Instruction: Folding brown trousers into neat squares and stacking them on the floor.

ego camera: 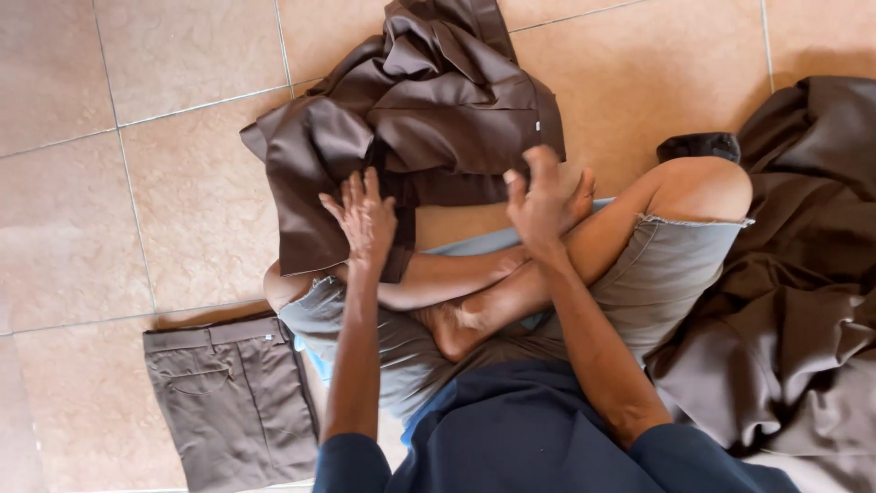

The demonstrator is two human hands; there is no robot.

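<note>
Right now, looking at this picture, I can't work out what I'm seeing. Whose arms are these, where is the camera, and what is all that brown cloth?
There is no machine here. The one picture comes from a camera worn on a person's head, looking down, so the arms coming up from the bottom edge are that person's own. The person sits cross-legged on a tiled floor, in grey shorts and a dark blue top.

The left hand lies flat, fingers spread, on a crumpled brown garment spread on the floor in front of the knees. The right hand is open and raised just beside that garment; it grips nothing.

At lower left lies a neatly folded pair of brown trousers. On the right is a loose heap of brown cloth.
</note>
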